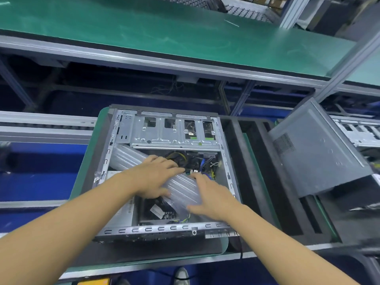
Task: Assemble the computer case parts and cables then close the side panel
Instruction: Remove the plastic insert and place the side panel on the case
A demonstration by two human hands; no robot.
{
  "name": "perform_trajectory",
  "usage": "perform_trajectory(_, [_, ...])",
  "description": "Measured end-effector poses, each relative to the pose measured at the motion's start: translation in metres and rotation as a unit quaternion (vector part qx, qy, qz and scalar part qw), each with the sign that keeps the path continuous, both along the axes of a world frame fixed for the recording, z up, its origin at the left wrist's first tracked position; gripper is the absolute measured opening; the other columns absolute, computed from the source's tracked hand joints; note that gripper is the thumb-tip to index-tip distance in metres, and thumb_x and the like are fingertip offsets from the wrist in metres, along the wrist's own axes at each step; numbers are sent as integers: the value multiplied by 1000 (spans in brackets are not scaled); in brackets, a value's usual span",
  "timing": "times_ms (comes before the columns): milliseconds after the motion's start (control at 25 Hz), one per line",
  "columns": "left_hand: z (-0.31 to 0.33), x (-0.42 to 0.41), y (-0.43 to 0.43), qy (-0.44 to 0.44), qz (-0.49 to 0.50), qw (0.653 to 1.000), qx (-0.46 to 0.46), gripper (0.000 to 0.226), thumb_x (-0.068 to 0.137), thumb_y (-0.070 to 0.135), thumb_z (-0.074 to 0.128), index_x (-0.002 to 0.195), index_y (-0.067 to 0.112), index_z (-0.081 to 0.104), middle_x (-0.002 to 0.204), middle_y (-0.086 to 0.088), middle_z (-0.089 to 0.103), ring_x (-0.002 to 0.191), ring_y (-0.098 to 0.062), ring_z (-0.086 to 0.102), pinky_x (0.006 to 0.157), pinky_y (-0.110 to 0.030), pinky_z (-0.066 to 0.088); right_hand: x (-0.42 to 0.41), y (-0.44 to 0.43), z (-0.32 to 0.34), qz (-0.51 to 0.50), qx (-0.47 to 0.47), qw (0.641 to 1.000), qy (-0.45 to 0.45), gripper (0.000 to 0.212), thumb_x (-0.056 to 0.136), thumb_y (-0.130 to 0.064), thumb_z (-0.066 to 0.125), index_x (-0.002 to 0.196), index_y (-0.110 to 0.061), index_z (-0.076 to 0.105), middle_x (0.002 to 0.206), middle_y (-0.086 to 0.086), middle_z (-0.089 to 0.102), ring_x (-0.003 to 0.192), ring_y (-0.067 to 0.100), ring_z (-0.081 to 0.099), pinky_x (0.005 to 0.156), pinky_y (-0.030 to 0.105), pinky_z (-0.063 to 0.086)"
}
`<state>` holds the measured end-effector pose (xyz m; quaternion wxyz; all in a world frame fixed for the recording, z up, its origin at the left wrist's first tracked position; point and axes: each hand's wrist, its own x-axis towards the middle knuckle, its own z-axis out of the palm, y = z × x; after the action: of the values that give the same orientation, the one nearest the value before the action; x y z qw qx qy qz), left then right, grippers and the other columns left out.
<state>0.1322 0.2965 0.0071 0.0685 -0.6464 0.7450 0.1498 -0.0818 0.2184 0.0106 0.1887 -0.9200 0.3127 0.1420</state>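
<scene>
The ribbed air cushion (183, 191) in the open computer case (164, 228) is pressed by the flat-fingered left hand (158, 177) and right hand (212, 199), and is judged light, soft, slippery, best gripped endwise.

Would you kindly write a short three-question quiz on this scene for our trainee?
1. True or false: the computer case lies open on top.
2. The left hand and right hand both touch: A) a clear ribbed plastic cushion, B) a screwdriver, C) a fan.
3. Fill in: the tilted grey vented panel stands to the case's ____.
Key: 1 true; 2 A; 3 right.
</scene>
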Motion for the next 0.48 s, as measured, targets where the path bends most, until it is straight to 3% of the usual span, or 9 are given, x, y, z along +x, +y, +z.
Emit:
perform_trajectory(120, [2,-13,6,60,-10,998,-31,82,86,68,42,155,40,8,159,11,21,145,-13,15,119,-42,3,-7,-1,6,-4,-38,999,1,100,76,-64,71,152,-25,20,140,2,44,126,25,49,100,40,45])
perform_trajectory(240, [2,-15,8,9,-6,1000,-14,83,83,82,33,152,48,3,158,10,21,145,-18,17,118,-46,6,-14,5,8,8,-52,997,51,93,84,-64,64,152,-18,18,140,8,38,126,29,47,102,40,41])
perform_trajectory(400, [-2,-24,-2,-41,12,999,3,73,89,75,34,151,50,5,152,7,30,139,-21,26,115,-49,12,1,5,7,37,-73,979,188,96,95,-65,50,157,-9,4,151,18,29,138,34,35,111,44,32])
perform_trajectory(480, [-2,-27,-6,-37,20,999,8,73,89,74,34,152,48,8,152,6,29,138,-21,26,115,-51,13,5,3,11,25,-67,978,197,98,94,-63,54,157,-8,4,153,18,27,139,35,32,112,44,32])
